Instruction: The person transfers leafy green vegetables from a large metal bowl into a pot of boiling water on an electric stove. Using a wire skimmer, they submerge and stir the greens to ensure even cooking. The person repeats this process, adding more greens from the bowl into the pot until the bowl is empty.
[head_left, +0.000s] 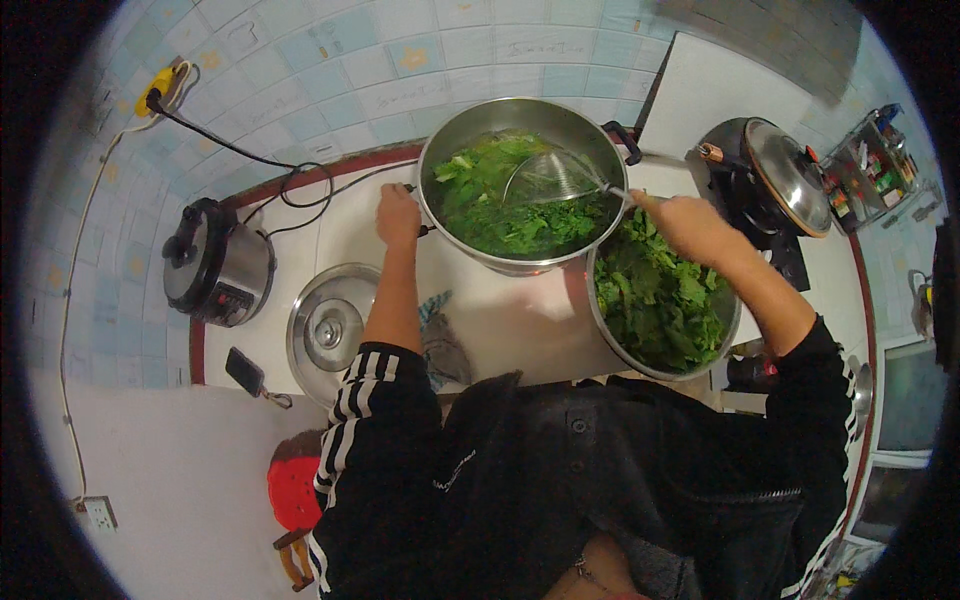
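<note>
A large steel pot (517, 255) stands on the white counter with leafy greens (517, 229) in liquid. My left hand (400, 214) is closed around the black handle on the pot's left side. In my right hand (686, 225) is the handle of a wire skimmer (551, 180). The skimmer's round mesh head lies over the greens inside the pot. Below my right hand, a steel basin (602, 330) full of more leafy greens (664, 300) stands close against the pot's lower right.
On the left are an electric pressure cooker (225, 262), a steel lid (311, 330) and a phone (245, 370). A grey cloth (446, 349) lies near the counter's front edge. A lidded wok (780, 180) stands at right beside a spice rack (874, 169). A black cable (225, 142) runs along the wall.
</note>
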